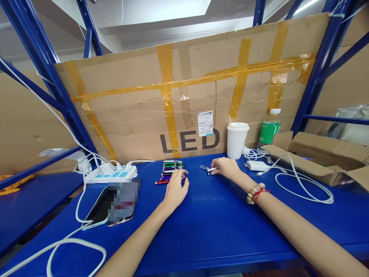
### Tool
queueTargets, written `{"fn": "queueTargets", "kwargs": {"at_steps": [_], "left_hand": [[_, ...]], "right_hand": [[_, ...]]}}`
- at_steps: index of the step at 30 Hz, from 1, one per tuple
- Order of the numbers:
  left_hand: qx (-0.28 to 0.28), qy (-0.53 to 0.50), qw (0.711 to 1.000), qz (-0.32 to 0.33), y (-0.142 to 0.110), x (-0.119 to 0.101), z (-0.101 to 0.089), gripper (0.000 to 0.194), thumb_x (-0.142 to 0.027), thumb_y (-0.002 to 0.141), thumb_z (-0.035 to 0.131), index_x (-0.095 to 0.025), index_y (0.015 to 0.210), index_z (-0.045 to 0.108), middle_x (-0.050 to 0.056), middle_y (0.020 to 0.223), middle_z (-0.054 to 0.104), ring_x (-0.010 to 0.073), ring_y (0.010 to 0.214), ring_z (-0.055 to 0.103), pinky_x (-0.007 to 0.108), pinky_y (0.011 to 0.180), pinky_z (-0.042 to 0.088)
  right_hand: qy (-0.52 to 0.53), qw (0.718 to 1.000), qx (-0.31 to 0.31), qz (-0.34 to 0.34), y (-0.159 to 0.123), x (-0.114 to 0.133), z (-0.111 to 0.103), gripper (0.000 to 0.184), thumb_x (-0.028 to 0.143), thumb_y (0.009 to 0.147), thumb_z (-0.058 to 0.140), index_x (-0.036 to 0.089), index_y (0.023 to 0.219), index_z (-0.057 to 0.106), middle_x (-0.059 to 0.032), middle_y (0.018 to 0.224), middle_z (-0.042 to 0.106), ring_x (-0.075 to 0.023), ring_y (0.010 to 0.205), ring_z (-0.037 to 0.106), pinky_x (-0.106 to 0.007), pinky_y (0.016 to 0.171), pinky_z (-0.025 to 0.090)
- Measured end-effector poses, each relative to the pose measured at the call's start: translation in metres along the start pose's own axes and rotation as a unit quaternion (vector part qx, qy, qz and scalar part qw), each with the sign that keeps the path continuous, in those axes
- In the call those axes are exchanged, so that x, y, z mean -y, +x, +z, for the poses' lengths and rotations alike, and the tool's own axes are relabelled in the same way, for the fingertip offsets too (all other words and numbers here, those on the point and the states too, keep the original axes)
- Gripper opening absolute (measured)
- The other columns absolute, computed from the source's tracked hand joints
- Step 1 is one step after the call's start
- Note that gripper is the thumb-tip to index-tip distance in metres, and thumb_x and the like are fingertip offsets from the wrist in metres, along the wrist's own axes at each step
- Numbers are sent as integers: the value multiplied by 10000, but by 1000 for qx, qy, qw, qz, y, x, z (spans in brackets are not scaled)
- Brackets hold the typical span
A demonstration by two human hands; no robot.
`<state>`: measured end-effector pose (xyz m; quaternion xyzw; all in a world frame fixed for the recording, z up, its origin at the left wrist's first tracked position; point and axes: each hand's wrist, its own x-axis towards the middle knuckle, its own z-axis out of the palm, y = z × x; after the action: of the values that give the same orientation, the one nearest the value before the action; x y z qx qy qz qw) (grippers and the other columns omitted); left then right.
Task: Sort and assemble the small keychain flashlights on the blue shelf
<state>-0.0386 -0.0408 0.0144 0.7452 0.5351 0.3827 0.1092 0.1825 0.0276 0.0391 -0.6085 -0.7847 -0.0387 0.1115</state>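
Note:
My right hand [226,168] pinches a slim silver metal tube [213,169], like a small penlight, with a thin cord loop [204,167] at its far left end. The tube is low over the blue tabletop, and my fingers hide its right part. My left hand [176,187] rests on the near right end of a row of slim coloured metal tubes, with fingers loosely spread. The row holds several tubes lying side by side, among them a red tube [162,182] nearest me and a green tube [170,164] farther back. My fingers cover some of their right ends.
A white power strip [113,177] with chargers and two phones [98,206] lie at the left. Behind my right hand stand a white lidded cup [236,140] and a green-labelled bottle [269,130]. Cables, a white charger [256,166] and an open cardboard box [325,154] occupy the right.

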Motion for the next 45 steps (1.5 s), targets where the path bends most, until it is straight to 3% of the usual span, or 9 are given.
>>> {"fn": "queueTargets", "kwargs": {"at_steps": [9, 14, 19, 25, 31, 36, 38, 42, 45], "left_hand": [[-2, 7, 1000, 13, 1, 2, 1, 170, -172, 819, 409, -219, 945, 513, 26, 923, 537, 156, 891, 539, 306, 798, 448], [4, 28, 999, 23, 0, 1, 0, 166, -173, 824, 402, -222, 937, 514, 31, 955, 540, 165, 942, 528, 307, 815, 453], [22, 113, 993, 31, 0, 1, -2, 154, -169, 821, 408, -209, 923, 517, 47, 983, 540, 192, 995, 513, 337, 866, 433], [16, 224, 974, 24, 1, 1, -5, 206, -213, 835, 401, -167, 982, 537, 104, 1031, 549, 238, 1005, 509, 384, 882, 405], [-15, 312, 941, -134, 4, 8, -28, 500, -378, 866, 379, -36, 1224, 442, 237, 1266, 450, 362, 1217, 377, 464, 974, 315], [-99, 352, 882, -297, 11, 24, -66, 601, -452, 870, 294, -9, 1257, 418, 281, 1250, 459, 423, 1217, 367, 608, 980, 219], [-136, 357, 855, -351, 12, 34, -80, 605, -437, 860, 301, -29, 1302, 371, 289, 1312, 398, 457, 1269, 270, 677, 936, 208], [-119, 329, 817, -458, 13, 59, -98, 635, -425, 821, 361, -67, 1344, 324, 281, 1375, 326, 473, 1309, 167, 732, 903, 176], [-86, 290, 796, -524, 14, 75, -103, 682, -472, 788, 399, -98, 1353, 322, 292, 1378, 311, 503, 1272, 233, 768, 850, 174]], "right_hand": [[16, 998, -40, -34, 1, -4, 4, 162, 397, 794, 622, 294, 898, 690, 11, 979, 683, -185, 916, 621, -223, 597, 386], [20, 998, -51, 8, 0, -2, 3, 229, 404, 858, 522, 255, 935, 677, -23, 973, 684, -196, 913, 621, -239, 618, 404], [-4, 997, -12, 78, 0, 1, 8, 336, 440, 881, 438, 213, 893, 686, -70, 893, 693, -214, 839, 639, -255, 584, 391], [-21, 998, -18, 61, -2, 5, 11, 445, 486, 892, 384, 195, 752, 691, -75, 788, 690, -204, 770, 639, -242, 545, 354], [13, 996, -84, 15, -3, 13, 17, 401, 463, 905, 362, 226, 832, 677, -38, 907, 685, -182, 811, 622, -233, 532, 324], [25, 996, -80, 3, -4, 17, 21, 392, 444, 903, 365, 226, 815, 680, -34, 924, 684, -188, 845, 617, -239, 537, 325], [29, 997, -77, 7, -4, 17, 21, 389, 446, 900, 364, 233, 819, 680, -28, 927, 687, -195, 850, 618, -246, 540, 327], [39, 997, -64, 28, -4, 15, 21, 388, 461, 889, 366, 241, 829, 680, -27, 903, 693, -205, 820, 623, -254, 540, 324], [52, 996, -56, 40, -4, 14, 21, 402, 476, 884, 358, 248, 801, 678, -25, 849, 695, -208, 798, 623, -255, 534, 317]]}}
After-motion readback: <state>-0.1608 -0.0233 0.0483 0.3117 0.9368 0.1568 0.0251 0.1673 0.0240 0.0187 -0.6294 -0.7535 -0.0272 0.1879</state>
